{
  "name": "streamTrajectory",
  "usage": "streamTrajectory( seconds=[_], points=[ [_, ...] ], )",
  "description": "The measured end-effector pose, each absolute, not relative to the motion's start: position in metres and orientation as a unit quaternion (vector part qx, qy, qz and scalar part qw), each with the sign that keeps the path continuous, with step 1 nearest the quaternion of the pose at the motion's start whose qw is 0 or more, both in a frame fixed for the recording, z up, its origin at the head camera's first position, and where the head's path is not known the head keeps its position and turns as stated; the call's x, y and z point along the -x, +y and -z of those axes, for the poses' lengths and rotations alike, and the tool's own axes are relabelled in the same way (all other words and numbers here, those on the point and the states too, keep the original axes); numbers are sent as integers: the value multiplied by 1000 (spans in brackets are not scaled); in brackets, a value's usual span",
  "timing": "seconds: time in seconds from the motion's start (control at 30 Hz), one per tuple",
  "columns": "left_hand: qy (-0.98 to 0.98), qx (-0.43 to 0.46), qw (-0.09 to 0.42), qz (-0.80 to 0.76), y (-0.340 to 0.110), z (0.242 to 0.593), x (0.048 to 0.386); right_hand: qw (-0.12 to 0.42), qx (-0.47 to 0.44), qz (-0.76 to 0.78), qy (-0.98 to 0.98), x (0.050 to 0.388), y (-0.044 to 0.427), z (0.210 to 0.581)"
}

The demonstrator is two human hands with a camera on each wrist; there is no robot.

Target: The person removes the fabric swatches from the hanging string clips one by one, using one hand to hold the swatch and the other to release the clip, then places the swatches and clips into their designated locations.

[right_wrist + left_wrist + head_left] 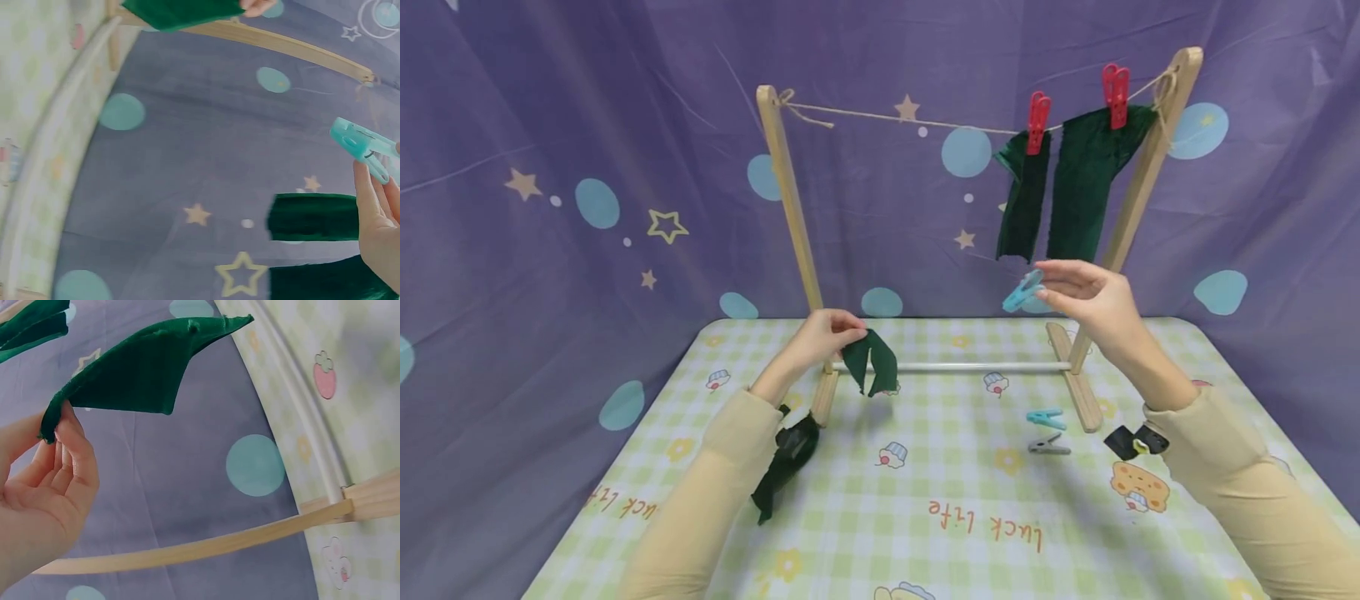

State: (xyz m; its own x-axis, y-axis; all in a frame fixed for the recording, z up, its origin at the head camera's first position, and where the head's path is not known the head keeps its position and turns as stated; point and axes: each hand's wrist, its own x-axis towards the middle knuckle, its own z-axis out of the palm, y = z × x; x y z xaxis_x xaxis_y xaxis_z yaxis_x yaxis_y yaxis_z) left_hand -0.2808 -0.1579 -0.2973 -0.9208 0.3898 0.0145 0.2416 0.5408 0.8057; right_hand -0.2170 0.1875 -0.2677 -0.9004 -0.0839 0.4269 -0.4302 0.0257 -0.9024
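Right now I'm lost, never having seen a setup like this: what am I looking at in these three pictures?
There is no robot here, just a person working bare-handed. The wide picture comes from a camera on the head; the other two come from cameras on the left and right wrists. The left hand pinches a small green cloth; the right hand holds a light blue clothespin. On the checkered tablecloth stands a wooden-posted clothesline frame; dark green fabric hangs from its string under two red clothespins. A second blue clothespin, a gray clothespin and another green piece lie on the tablecloth.
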Motion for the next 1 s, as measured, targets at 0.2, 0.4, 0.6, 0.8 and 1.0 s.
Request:
streamTrajectory(
  seconds=[0.2, 0.4, 0.6, 0.8, 1.0],
  points=[
    [868, -193, 87, -449, -169, 308, 274, 91, -156, -637, -749, 209, 193, 294],
    [869, -179, 85, -454, -178, 319, 268, 62, -131, -602, -786, 201, 202, 312],
    [866, -178, 86, -458, -187, 331, 261, 42, -107, -586, -802, 193, 209, 330],
    [870, -168, 90, -455, -196, 345, 253, 28, -115, -607, -786, 188, 214, 349],
    [870, -143, 97, -461, -202, 358, 247, -4, -110, -604, -790, 180, 219, 364]
  ],
)
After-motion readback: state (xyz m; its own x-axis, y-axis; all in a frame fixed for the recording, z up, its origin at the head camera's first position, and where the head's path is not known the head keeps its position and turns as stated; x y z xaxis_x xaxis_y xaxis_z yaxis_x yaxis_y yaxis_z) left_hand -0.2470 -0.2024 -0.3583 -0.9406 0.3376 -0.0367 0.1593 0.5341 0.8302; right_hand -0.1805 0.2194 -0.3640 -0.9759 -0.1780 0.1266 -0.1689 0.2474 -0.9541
